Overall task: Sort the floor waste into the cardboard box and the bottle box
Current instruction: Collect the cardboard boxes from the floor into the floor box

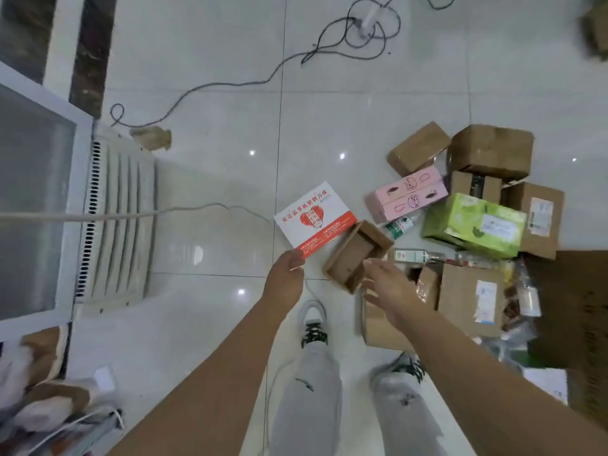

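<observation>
My left hand point(285, 280) pinches the near corner of a flat white and red printed box point(314, 218), held above the tiled floor. My right hand point(393, 291) is open with fingers spread, just over the near edge of a small open brown cardboard box point(355, 255). To the right lies a heap of waste: a pink box point(408, 197), a green box point(473, 225), several brown cartons point(492, 151), and plastic bottles point(403, 225) point(419, 256) lying on their sides.
A large brown cardboard surface point(572, 307) lies at the right edge. A white appliance with a vent grille point(115, 222) stands at the left. Cables point(348, 34) trail over the floor at the back. My feet point(314, 324) stand near the heap. Bags and scraps point(49, 390) sit at the lower left.
</observation>
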